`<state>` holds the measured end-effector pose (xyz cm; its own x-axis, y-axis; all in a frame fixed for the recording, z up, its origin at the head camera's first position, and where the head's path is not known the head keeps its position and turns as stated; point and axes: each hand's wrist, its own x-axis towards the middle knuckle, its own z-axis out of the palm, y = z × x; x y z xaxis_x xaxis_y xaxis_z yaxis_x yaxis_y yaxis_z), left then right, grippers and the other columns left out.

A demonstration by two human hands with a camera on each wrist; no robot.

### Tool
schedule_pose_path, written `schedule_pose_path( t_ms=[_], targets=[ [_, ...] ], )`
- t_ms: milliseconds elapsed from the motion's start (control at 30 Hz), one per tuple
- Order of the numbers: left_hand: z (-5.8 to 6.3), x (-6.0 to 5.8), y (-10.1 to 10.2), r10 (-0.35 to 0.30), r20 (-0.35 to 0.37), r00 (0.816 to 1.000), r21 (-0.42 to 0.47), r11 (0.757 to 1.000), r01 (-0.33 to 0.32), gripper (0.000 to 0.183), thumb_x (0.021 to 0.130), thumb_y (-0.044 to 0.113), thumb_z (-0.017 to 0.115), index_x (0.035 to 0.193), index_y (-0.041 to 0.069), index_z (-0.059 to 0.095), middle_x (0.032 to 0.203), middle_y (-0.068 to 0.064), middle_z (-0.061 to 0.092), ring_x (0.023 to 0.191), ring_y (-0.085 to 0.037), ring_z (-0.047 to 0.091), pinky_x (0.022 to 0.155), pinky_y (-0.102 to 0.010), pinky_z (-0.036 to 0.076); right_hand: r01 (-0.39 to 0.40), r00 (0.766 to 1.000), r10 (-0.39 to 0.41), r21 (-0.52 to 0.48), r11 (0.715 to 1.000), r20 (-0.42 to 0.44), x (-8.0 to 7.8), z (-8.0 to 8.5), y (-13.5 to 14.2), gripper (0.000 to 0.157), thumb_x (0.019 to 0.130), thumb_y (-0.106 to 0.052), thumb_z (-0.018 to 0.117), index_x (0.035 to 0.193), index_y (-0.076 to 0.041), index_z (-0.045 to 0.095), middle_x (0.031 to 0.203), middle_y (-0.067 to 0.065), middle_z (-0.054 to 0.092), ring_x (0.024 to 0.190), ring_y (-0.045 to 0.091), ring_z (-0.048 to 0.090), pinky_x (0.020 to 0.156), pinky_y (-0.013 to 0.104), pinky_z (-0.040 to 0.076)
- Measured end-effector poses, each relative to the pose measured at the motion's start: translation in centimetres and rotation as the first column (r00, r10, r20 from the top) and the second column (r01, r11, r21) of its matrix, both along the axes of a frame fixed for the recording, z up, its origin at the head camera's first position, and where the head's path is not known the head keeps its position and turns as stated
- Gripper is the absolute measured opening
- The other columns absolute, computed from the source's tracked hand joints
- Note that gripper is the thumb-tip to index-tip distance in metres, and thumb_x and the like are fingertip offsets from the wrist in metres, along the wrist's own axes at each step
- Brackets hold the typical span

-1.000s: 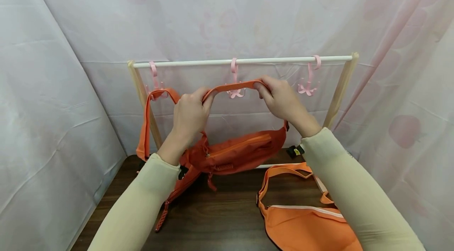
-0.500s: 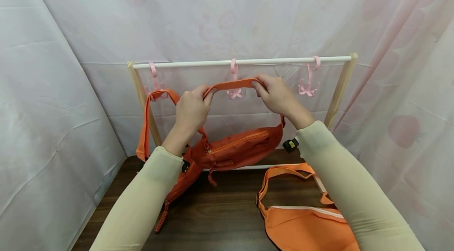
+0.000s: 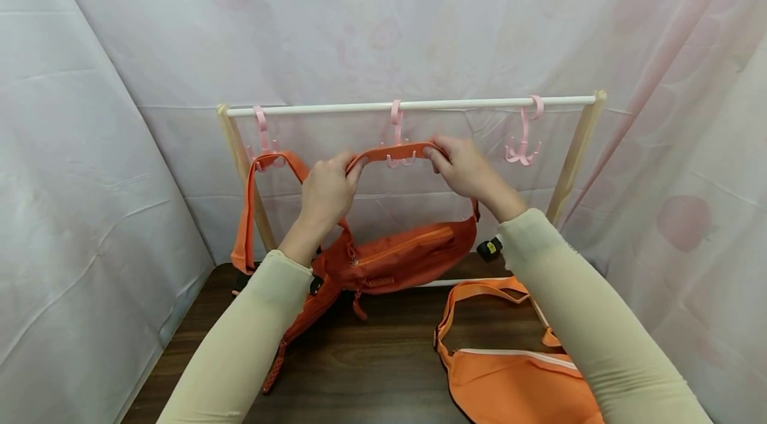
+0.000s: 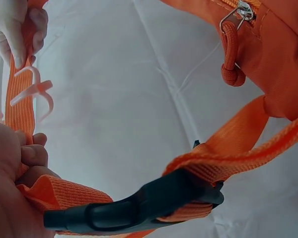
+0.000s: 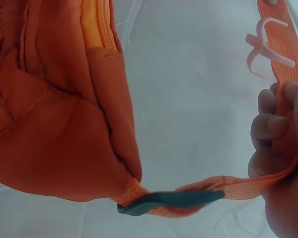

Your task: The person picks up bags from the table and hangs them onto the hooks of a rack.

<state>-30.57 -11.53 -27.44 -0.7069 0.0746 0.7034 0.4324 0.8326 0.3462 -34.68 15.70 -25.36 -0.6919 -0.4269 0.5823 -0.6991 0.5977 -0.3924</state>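
Between both hands a waist bag's orange strap [image 3: 392, 153] is stretched, its rust-red pouch [image 3: 407, 254] hanging below, tilted up to the right. My left hand [image 3: 326, 194] grips the strap's left part; my right hand [image 3: 470, 168] pinches its right part between thumb and fingers. The strap crosses in front of the pink middle hook [image 3: 397, 119], whose lower prongs show beneath it. In both wrist views the hook's prongs [image 4: 35, 91] overlap the strap; whether they touch cannot be told. A black slider [image 4: 139, 203] sits on the strap near my left hand.
A second rust-red bag [image 3: 320, 301] hangs by its strap from the left pink hook [image 3: 261, 124], partly behind my left arm. The right pink hook [image 3: 522, 138] hangs on the white rail [image 3: 335, 108]. A lighter orange bag [image 3: 515, 381] lies on the dark wooden table [image 3: 371, 371].
Both hands have lowered slightly with the strap, and the right hand has come a little leftward. The strap now covers more of the middle hook's lower part. Both hands keep their hold.
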Motion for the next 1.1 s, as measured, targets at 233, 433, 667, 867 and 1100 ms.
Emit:
schedule_pose_path(
  t_ms=[233,433,667,867,1100],
  targets=[
    [-0.9,-0.1,0.0,-0.003,0.045,0.999,0.01,1.0,0.003,0.032,0.108,0.042,0.063,0.092,0.016,0.071,0.061,-0.001,0.048,0.055,-0.023,0.049,0.052,-0.04,0.037,-0.002,1.0,0.002,0.002,1.0,0.012,-0.2,-0.9,0.0,0.029,0.113,-0.029,0.054,0.091,-0.012,0.061,0.073,0.003,0.057,0.055,0.023,0.045,0.056,0.038,0.038],
    [-1.6,0.0,0.2,-0.01,0.074,0.997,0.025,1.0,0.009,0.031,0.108,0.042,0.062,0.094,0.016,0.07,0.062,-0.001,0.048,0.055,-0.023,0.049,0.052,-0.039,0.037,-0.007,1.0,0.008,-0.02,1.0,0.029,-0.3,-1.5,-0.2,0.027,0.113,-0.026,0.054,0.091,-0.013,0.06,0.073,0.004,0.059,0.055,0.022,0.045,0.056,0.037,0.037],
    [-2.8,0.0,0.6,-0.053,0.121,0.991,0.027,0.998,0.05,0.026,0.111,0.036,0.058,0.1,0.015,0.069,0.064,-0.002,0.051,0.053,-0.023,0.048,0.051,-0.039,0.038,-0.012,0.997,0.014,-0.034,0.999,0.079,-0.4,-2.3,-0.3,0.025,0.114,-0.027,0.052,0.099,-0.011,0.064,0.078,0.005,0.066,0.062,0.021,0.061,0.06,0.039,0.048],
    [-3.8,0.0,0.7,-0.093,0.146,0.985,0.046,0.995,0.087,0.024,0.112,0.032,0.057,0.11,0.013,0.071,0.066,-0.003,0.055,0.053,-0.023,0.048,0.05,-0.038,0.039,-0.016,0.995,0.019,-0.031,0.999,0.095,-0.3,-2.9,-0.6,0.025,0.115,-0.026,0.05,0.109,-0.008,0.067,0.091,0.015,0.072,0.078,0.029,0.066,0.071,0.042,0.051],
    [-5.2,0.4,0.9,-0.122,0.183,0.976,0.078,0.991,0.109,0.025,0.114,0.031,0.053,0.112,0.013,0.07,0.066,-0.003,0.054,0.052,-0.02,0.045,0.05,-0.037,0.038,0.013,0.996,-0.01,-0.032,0.999,0.091,-0.4,-3.9,-0.7,0.027,0.115,-0.023,0.05,0.105,-0.005,0.067,0.09,0.015,0.073,0.075,0.027,0.062,0.07,0.042,0.05]
  ],
)
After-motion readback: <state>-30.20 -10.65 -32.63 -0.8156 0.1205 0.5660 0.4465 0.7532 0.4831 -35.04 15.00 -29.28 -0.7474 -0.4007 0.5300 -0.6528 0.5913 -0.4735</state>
